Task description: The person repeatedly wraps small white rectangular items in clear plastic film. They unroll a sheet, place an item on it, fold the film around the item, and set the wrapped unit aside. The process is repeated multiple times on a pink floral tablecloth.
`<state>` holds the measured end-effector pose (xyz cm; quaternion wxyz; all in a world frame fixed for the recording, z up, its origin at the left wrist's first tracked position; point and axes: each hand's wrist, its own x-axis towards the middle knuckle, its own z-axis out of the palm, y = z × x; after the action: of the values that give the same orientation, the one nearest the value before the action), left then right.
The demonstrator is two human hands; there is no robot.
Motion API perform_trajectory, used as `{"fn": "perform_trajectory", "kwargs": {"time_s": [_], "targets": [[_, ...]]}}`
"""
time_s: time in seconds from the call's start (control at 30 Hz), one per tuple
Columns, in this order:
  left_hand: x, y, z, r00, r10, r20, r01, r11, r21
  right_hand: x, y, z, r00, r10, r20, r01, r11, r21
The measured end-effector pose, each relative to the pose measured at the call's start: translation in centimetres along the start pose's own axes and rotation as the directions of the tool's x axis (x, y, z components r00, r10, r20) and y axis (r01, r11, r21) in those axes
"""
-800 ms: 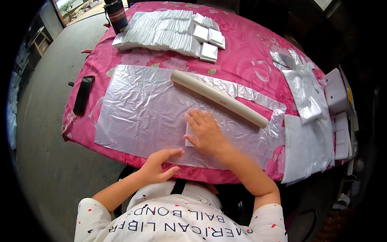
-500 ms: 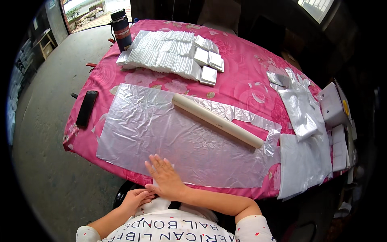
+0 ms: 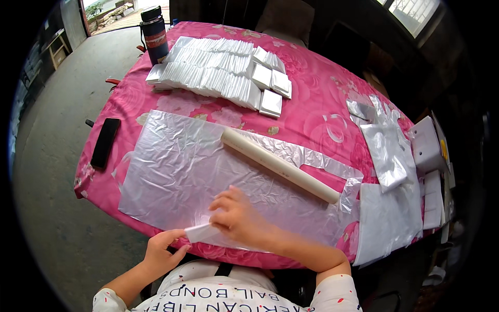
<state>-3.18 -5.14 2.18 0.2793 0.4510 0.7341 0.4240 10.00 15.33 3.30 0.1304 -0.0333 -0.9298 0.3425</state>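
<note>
While both hands meet at the near edge of a table, a small folded white piece (image 3: 200, 232) sits between them, just inside that edge and over the border of a thin, wrinkled plastic sheet (image 3: 176, 166). The left hand (image 3: 162, 250) has its index fingertip at the piece's left end and its thumb apart below; I cannot tell whether it grips. The right hand (image 3: 236, 218), blurred, curls its fingers over the right end; whether they pinch it is unclear.

Beyond the hands, the sheet stretches flat leftward, its left border short of a black phone (image 3: 105, 143) near the table's left edge. A pale tube (image 3: 278, 165) lies diagonally across the sheet. Between the tube and rows of stacked white pieces (image 3: 213, 67) at the far side runs a band of pink flowered tablecloth (image 3: 312, 122). A dark bottle (image 3: 154, 39) stands upright at the far left, beside the rows. Plastic bags (image 3: 390, 218) cover the right side, next to a white box (image 3: 426, 143).

Grey floor (image 3: 57, 135) extends left to a bright doorway (image 3: 122, 18); a window (image 3: 413, 14) glows at upper right amid shadow.
</note>
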Motion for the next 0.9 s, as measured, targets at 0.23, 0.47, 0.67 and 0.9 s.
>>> {"fn": "perform_trajectory", "kwargs": {"time_s": [0.23,0.47,0.67,0.9], "targets": [[1.1,-0.5,0.4,0.991,0.123,0.054,-0.123,0.992,-0.003,7.5,15.1,-9.6,0.569,0.590,-0.572,-0.074,0.730,0.679],[1.8,-0.5,0.7,0.988,0.117,0.103,-0.114,0.993,-0.031,8.9,27.8,-10.8,0.278,0.671,-0.687,-0.624,0.670,0.402],[1.7,-1.2,0.7,0.989,0.119,0.092,-0.119,0.993,-0.012,10.3,24.1,-10.0,0.285,0.668,-0.687,-0.839,0.521,0.158],[2.6,-0.7,1.1,0.972,0.215,0.093,-0.218,0.975,0.034,5.4,20.7,-10.1,0.559,0.659,-0.504,-0.597,0.741,0.307]]}}
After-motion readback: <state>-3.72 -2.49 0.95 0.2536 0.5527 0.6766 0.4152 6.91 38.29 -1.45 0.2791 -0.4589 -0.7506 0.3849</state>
